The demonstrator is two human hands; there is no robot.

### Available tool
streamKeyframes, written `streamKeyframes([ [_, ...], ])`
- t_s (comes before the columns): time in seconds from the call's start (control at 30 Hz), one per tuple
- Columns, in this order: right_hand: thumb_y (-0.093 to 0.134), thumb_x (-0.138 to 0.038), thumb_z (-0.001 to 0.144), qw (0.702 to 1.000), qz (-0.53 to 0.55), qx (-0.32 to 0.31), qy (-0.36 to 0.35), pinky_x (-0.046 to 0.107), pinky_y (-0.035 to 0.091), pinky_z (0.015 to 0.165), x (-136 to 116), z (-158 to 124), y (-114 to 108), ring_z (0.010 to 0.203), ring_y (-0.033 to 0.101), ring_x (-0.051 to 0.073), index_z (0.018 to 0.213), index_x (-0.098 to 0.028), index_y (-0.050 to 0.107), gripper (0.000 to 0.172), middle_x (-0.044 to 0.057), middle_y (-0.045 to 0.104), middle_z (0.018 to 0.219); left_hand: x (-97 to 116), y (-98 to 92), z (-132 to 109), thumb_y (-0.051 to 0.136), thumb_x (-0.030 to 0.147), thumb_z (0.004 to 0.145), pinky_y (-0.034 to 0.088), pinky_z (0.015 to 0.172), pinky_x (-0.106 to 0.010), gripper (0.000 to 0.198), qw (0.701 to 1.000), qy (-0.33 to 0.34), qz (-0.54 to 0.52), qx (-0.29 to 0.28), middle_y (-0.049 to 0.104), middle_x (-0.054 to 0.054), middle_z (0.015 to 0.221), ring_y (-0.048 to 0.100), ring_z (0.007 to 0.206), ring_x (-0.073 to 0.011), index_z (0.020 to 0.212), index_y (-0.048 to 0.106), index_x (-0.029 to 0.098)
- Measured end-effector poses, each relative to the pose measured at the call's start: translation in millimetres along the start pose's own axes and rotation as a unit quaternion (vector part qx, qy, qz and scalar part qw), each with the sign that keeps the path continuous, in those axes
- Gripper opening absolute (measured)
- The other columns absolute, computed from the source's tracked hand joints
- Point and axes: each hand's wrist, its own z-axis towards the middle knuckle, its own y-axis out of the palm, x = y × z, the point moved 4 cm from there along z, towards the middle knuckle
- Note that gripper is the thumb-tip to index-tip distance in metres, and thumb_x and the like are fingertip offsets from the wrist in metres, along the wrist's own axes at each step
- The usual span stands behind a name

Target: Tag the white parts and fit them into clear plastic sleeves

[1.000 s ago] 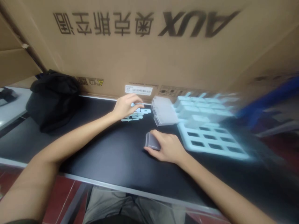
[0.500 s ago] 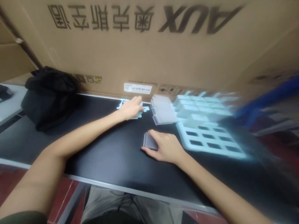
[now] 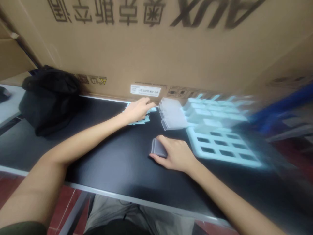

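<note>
My left hand [image 3: 138,110] is over a small pile of flat light-blue pieces [image 3: 143,120] at the back of the black table; its fingers are bent, and whatever they may grip is hidden. Nearer the middle, my right hand [image 3: 174,153] holds a small clear flat case [image 3: 157,148] between thumb and fingers. Translucent plastic cases [image 3: 173,114] stand just right of the blue pieces. Beside them is a light-blue rack [image 3: 223,147] with square openings, and behind its openings are several light-blue blocks with handles [image 3: 211,112].
A large cardboard box [image 3: 110,52] rises along the back edge of the table [image 3: 110,163]. On the left sits a black bag [image 3: 49,101]. Something blue [image 3: 281,101] slants across the right side, blurred.
My left hand has shifted slightly up, with its thumb and fingers spread a little differently over the blue pieces. My right hand keeps the case almost in place. The view has tilted slightly.
</note>
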Motion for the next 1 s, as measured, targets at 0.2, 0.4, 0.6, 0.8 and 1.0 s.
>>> streamKeyframes([
  [0.2,0.053,-0.064,0.093,1.000,0.006,-0.001,-0.002,0.030,0.028,0.056,0,0,-2,0.069,0.069,0.023,0.098,-0.022,0.053,0.042,0.005,0.073,0.085,1,18.4,-1,0.046,0.003,0.093,0.048,0.069,-0.030,0.036,1.000,-0.016,0.001,-0.024,0.064,-0.012,0.114,0.062,0.098,-0.0225,0.118,0.068,0.016],
  [0.4,0.054,-0.065,0.093,1.000,0.006,-0.002,-0.001,0.030,0.028,0.057,0,0,-3,0.071,0.070,0.024,0.098,-0.022,0.052,0.043,0.005,0.073,0.086,-1,13.2,1,0.045,0.005,0.097,0.052,0.080,-0.034,0.033,0.999,-0.026,0.021,0.000,0.067,-0.015,0.115,0.062,0.103,-0.0242,0.122,0.066,0.012],
  [0.6,0.053,-0.065,0.094,1.000,0.002,0.008,-0.003,0.030,0.029,0.058,0,-1,-1,0.072,0.071,0.024,0.100,-0.021,0.053,0.044,0.005,0.073,0.086,-1,11.6,-2,0.044,0.004,0.095,0.050,0.076,-0.034,0.034,0.998,-0.020,0.058,-0.017,0.069,-0.015,0.114,0.061,0.105,-0.0258,0.118,0.068,0.011],
  [0.8,0.054,-0.065,0.093,1.000,0.005,0.012,-0.003,0.030,0.031,0.057,-1,-1,-2,0.072,0.072,0.024,0.101,-0.021,0.053,0.044,0.005,0.073,0.087,2,6.5,-2,0.052,0.009,0.089,0.047,0.080,-0.038,0.026,0.996,-0.012,0.083,-0.021,0.073,-0.016,0.105,0.062,0.101,-0.0289,0.107,0.070,0.010],
  [1.0,0.053,-0.064,0.094,0.998,0.022,0.052,0.009,0.033,0.042,0.059,8,-5,-1,0.073,0.073,0.028,0.106,-0.021,0.053,0.045,0.008,0.074,0.087,38,-14.1,-6,0.042,0.039,0.107,0.049,0.085,-0.035,0.035,0.986,0.148,-0.075,0.026,0.075,-0.011,0.106,0.069,0.098,-0.0248,0.124,0.065,0.019],
])
